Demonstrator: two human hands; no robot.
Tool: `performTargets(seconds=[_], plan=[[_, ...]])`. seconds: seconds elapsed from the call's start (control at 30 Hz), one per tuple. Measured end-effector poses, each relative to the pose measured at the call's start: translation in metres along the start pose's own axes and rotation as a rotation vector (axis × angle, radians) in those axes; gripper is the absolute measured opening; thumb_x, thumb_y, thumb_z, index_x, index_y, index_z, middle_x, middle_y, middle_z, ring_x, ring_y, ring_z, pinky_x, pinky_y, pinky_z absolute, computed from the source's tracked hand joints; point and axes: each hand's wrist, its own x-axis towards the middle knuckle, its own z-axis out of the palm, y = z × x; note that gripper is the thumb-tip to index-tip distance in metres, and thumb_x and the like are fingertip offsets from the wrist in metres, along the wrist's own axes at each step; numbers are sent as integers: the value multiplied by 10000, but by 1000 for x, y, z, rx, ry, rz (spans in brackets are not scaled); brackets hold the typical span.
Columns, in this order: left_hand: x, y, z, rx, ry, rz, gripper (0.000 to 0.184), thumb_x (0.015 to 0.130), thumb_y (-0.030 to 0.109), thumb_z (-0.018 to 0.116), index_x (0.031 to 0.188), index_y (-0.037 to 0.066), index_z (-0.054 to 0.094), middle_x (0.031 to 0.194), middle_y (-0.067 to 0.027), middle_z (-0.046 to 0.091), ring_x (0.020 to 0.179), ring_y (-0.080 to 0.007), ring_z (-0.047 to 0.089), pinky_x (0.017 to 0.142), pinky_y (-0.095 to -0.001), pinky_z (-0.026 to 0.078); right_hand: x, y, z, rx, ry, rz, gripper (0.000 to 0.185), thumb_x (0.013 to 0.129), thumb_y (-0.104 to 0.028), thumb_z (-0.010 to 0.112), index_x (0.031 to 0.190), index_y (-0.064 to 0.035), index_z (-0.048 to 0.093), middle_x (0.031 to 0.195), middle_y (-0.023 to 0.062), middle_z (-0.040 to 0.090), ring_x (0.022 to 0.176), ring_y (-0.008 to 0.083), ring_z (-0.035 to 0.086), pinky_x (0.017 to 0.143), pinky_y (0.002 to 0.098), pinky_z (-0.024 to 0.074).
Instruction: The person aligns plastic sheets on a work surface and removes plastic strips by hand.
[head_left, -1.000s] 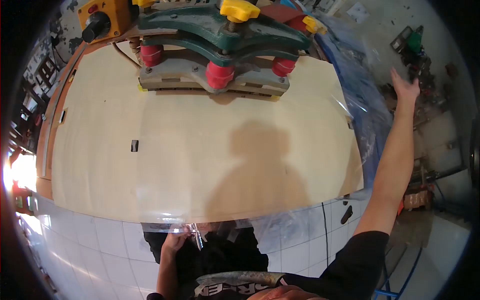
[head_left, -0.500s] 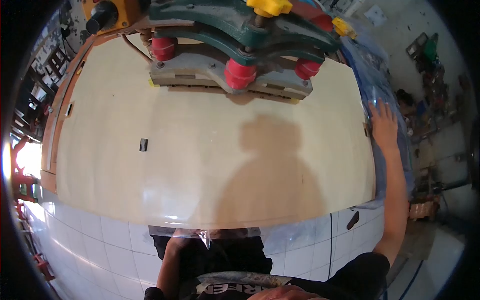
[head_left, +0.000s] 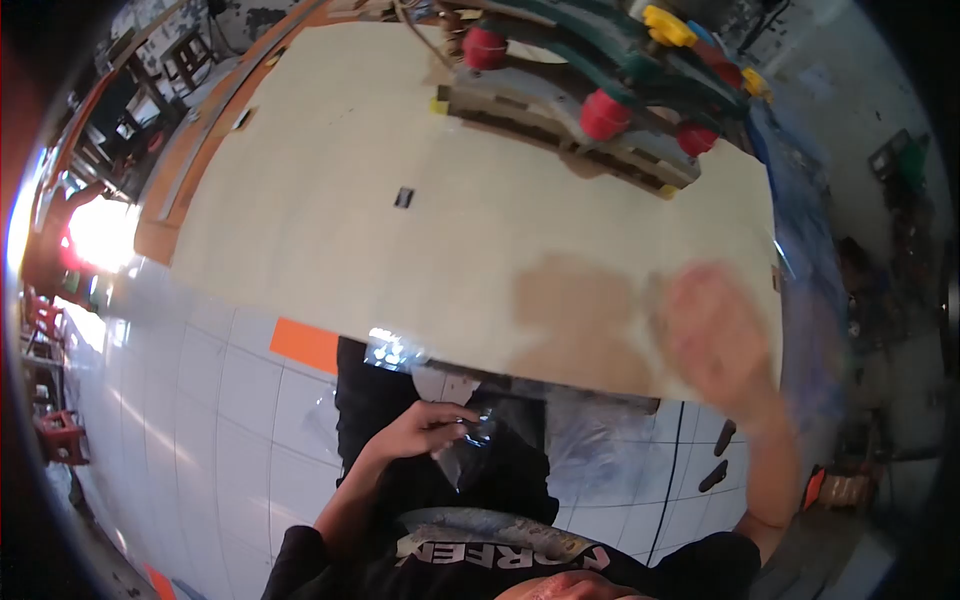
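My left hand [head_left: 430, 428] is closed on a crumpled piece of clear plastic film [head_left: 478, 430] in front of my lap, just off the front edge of the cream-coloured board [head_left: 300, 200]. More shiny film [head_left: 392, 350] lies at that edge. Over the right part of the board is my right hand [head_left: 715, 325], smeared by motion, so its fingers do not show clearly. A small dark rectangle [head_left: 404, 197] sits on the board's middle, and my shadow falls across the board.
A green machine head [head_left: 560, 60] with red knobs [head_left: 606, 113] and a long grey bar stands over the far side. Bluish plastic sheeting [head_left: 800, 200] hangs along the right edge. An orange sheet [head_left: 305, 344] shows below the front edge, above white floor tiles [head_left: 220, 400].
My right hand has left the plastic at the right edge and moved inward over the board. My left hand has come back from under the front edge with film in it. The view has turned.
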Motion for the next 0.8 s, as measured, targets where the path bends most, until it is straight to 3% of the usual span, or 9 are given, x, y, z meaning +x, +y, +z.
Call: performTargets(seconds=[0.03,0.07,0.13,0.17,0.23,0.4,0.47,0.67,0.8], plan=[[-3,21,10,172,-76,70,239,969,153,636,1157,17,691,707,-58,658,563,-139,601,546,-306,478,-3,-38,16,347,-67,168,277,802,-74,713,1069,-4,697,1078,138,682,1043,371,654,907,449,553],[-8,33,19,350,-157,139,227,959,161,645,1134,29,702,702,-82,669,559,-170,622,551,-330,492,-1,-66,29,374,-188,-16,395,768,-145,766,1135,-21,689,1141,142,665,1102,353,634,964,453,528],[-14,40,31,494,-212,343,213,939,144,653,1112,32,708,716,-111,676,587,-227,643,576,-354,510,-6,-109,48,439,-447,-38,745,821,-269,762,1454,-27,453,1445,180,486,1365,333,452,1167,508,318],[-15,46,36,626,-276,555,200,920,127,662,1090,35,715,730,-140,683,615,-283,665,602,-379,528,-8,-117,59,432,-437,-47,745,821,-269,762,1454,-27,453,1445,180,486,1365,333,452,1167,508,318],[-26,74,50,638,-329,475,178,883,93,690,1041,18,725,848,-174,712,713,-359,683,655,-392,559,-12,-128,79,600,-470,-98,816,844,-304,747,1509,-28,362,1511,180,416,1427,334,375,1193,522,259],[-43,96,59,605,-259,641,173,876,77,683,1024,-3,723,889,-166,709,774,-327,697,666,-391,559,-10,-124,77,833,-571,84,601,853,-265,735,1382,-84,516,1172,158,674,1111,291,657,1111,521,383],[-48,91,52,645,-196,688,200,878,85,683,1062,16,725,877,-148,714,733,-317,687,640,-388,551,-13,-113,70,826,-732,211,337,824,-168,718,1143,-80,655,908,121,724,870,296,715,973,484,496],[-80,117,26,802,-54,731,253,861,105,728,1109,59,744,693,-75,627,558,-231,588,510,-346,451,-45,-90,33,404,-337,373,178,756,2,693,925,-47,720,854,118,723,766,287,702,700,379,552],[-94,127,6,871,-11,746,281,836,103,763,1115,66,750,565,-24,422,482,-188,501,451,-333,385,-55,-80,-15,227,-210,541,222,772,59,612,930,-39,732,876,145,725,787,309,710,726,375,555]])
